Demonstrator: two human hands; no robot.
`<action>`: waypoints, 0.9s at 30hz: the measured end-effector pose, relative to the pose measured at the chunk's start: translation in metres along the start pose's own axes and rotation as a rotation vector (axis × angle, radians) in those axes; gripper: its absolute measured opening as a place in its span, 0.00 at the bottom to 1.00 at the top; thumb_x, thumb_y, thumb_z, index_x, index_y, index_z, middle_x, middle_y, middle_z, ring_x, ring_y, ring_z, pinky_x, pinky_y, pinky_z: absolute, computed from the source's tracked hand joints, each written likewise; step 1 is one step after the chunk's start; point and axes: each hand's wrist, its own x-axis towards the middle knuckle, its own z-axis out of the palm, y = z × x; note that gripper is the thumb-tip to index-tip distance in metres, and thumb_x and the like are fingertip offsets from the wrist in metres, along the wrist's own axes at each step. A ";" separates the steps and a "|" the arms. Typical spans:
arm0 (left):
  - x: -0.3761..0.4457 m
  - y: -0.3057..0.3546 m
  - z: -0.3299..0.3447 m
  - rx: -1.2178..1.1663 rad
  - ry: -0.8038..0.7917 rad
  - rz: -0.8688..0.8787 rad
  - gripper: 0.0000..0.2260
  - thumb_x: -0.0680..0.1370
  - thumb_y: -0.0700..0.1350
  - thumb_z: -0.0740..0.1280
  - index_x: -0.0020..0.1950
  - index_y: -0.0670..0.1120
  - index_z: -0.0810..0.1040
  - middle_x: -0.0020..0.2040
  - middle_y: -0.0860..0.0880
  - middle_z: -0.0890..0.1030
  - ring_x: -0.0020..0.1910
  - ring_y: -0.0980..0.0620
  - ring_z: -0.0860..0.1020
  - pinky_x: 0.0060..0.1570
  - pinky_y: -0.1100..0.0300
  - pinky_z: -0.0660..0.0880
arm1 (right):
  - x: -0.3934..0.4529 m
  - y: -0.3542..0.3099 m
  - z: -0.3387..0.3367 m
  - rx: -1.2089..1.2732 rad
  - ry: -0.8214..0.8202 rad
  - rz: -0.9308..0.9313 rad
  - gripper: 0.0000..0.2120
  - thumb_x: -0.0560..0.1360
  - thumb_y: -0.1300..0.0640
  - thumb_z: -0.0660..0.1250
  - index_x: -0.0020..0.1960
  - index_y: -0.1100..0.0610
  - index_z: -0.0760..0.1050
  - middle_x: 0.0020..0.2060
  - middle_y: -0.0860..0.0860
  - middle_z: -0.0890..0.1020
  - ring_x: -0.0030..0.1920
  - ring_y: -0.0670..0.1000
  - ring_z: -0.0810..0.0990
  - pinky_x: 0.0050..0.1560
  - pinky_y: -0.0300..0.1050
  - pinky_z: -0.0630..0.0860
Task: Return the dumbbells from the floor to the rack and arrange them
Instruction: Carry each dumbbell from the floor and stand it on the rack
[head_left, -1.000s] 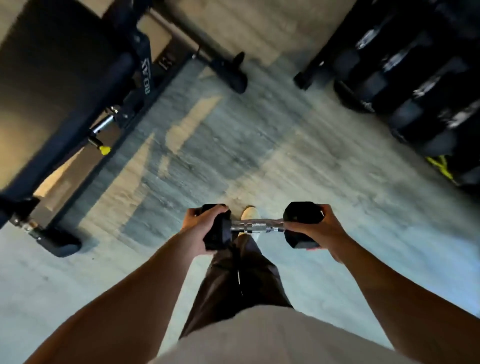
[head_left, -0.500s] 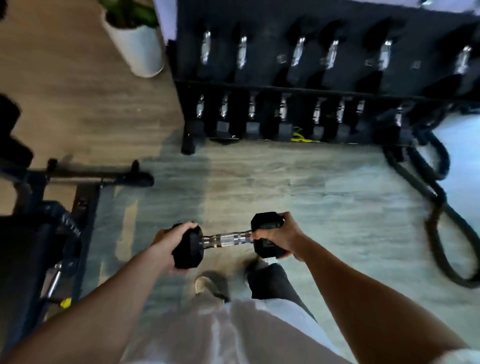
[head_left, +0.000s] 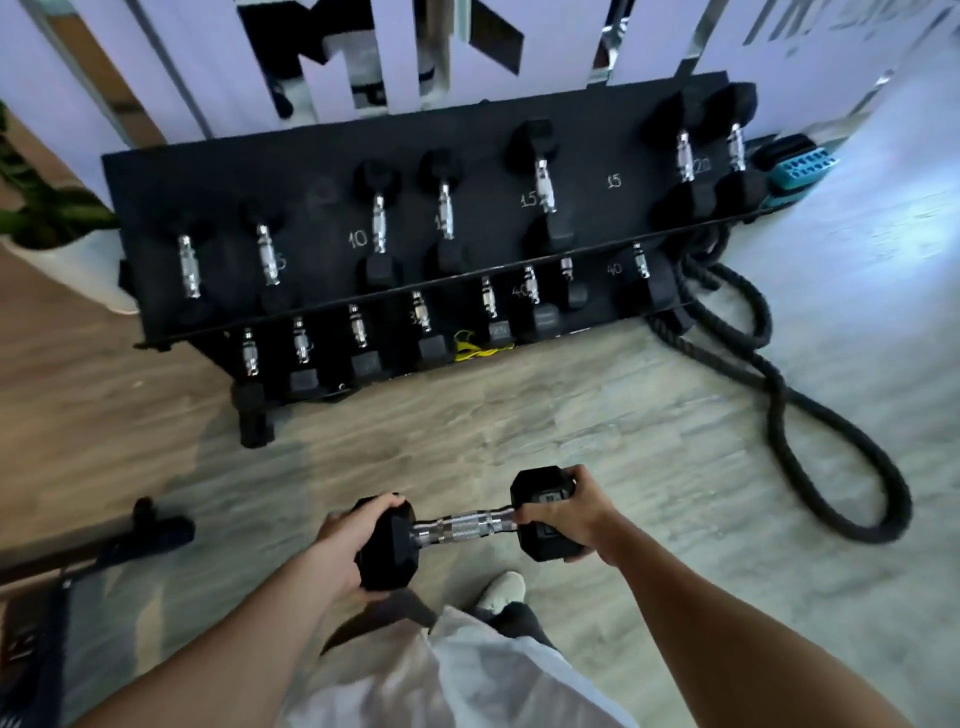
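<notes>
Black rubber hex heads cap each end of the dumbbell (head_left: 465, 530), joined by a knurled chrome handle. It is held level above the pale wood-grain floor (head_left: 649, 426), short of the rack (head_left: 311, 171). The left hand (head_left: 345, 545) curls its fingers (head_left: 384, 503) round the outer face of the left head; the right hand (head_left: 576, 512) wraps its fingers over the right head, thumb just beside the handle. Beyond the fingers, the matte black rack holds rows of similar dumbbells beside chalked numbers. A thick braided rope (head_left: 831, 457) loops off to the right of the right fingers
</notes>
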 end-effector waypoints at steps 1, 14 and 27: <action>-0.001 0.014 0.017 0.004 -0.009 -0.009 0.24 0.61 0.54 0.82 0.51 0.46 0.80 0.49 0.37 0.82 0.43 0.37 0.82 0.34 0.37 0.80 | 0.008 -0.005 -0.018 0.007 0.008 0.004 0.36 0.61 0.51 0.85 0.61 0.51 0.68 0.54 0.52 0.81 0.50 0.55 0.84 0.43 0.62 0.85; 0.022 0.234 0.222 0.181 -0.139 0.003 0.34 0.61 0.55 0.82 0.62 0.49 0.74 0.58 0.39 0.77 0.51 0.34 0.80 0.50 0.31 0.78 | 0.143 -0.098 -0.202 0.132 0.182 0.065 0.32 0.57 0.48 0.84 0.54 0.48 0.69 0.50 0.52 0.83 0.46 0.55 0.86 0.38 0.62 0.84; 0.031 0.382 0.412 0.073 -0.161 -0.003 0.37 0.57 0.56 0.83 0.63 0.51 0.75 0.61 0.39 0.77 0.54 0.33 0.79 0.42 0.32 0.79 | 0.295 -0.213 -0.404 0.038 0.149 0.006 0.33 0.60 0.53 0.85 0.58 0.49 0.70 0.49 0.52 0.81 0.43 0.53 0.83 0.30 0.48 0.81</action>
